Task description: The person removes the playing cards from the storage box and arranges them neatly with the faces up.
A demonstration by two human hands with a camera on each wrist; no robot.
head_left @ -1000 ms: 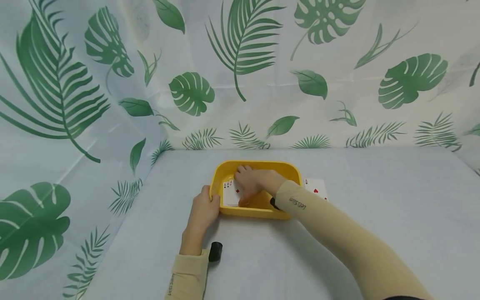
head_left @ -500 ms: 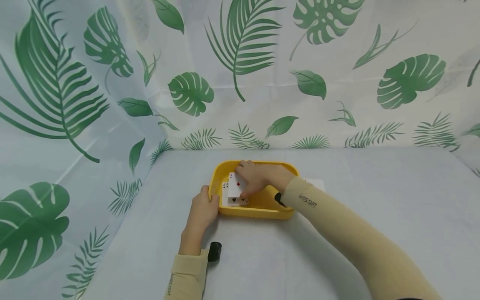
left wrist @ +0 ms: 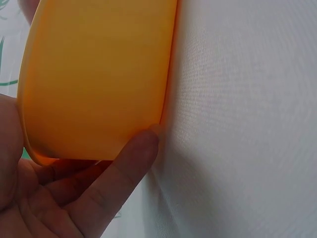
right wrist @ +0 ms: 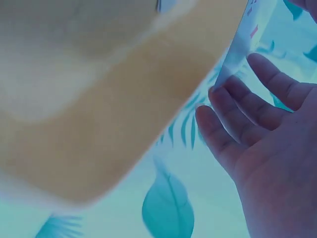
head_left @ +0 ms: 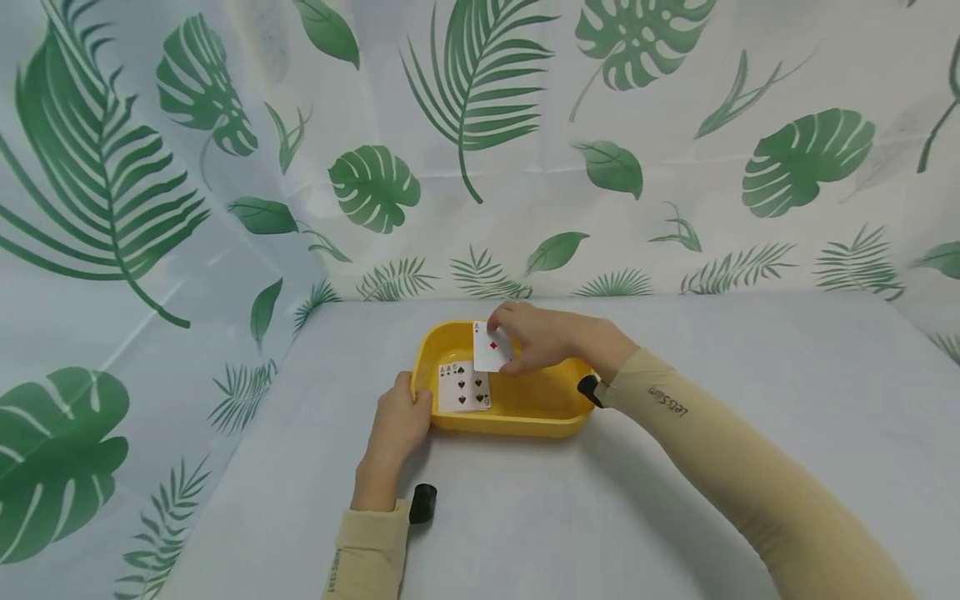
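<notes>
yellow tray point(head_left: 510, 426) shows three cards point(head_left: 463, 388); left hand point(head_left: 401, 418) grips it, right hand point(head_left: 546, 333) pinches one ace point(head_left: 489, 354).

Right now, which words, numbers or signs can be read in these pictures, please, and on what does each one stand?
"A", with a red diamond: the held card in the right hand.
"6", with black spades: the uppermost card in the yellow tray.
"A": the middle card, partly covered; suit too small.
"A": the leftmost card; suit too small.
"LetsSlim", apparently: the right sleeve.
Left sleeve: lettering too small to read.
</notes>
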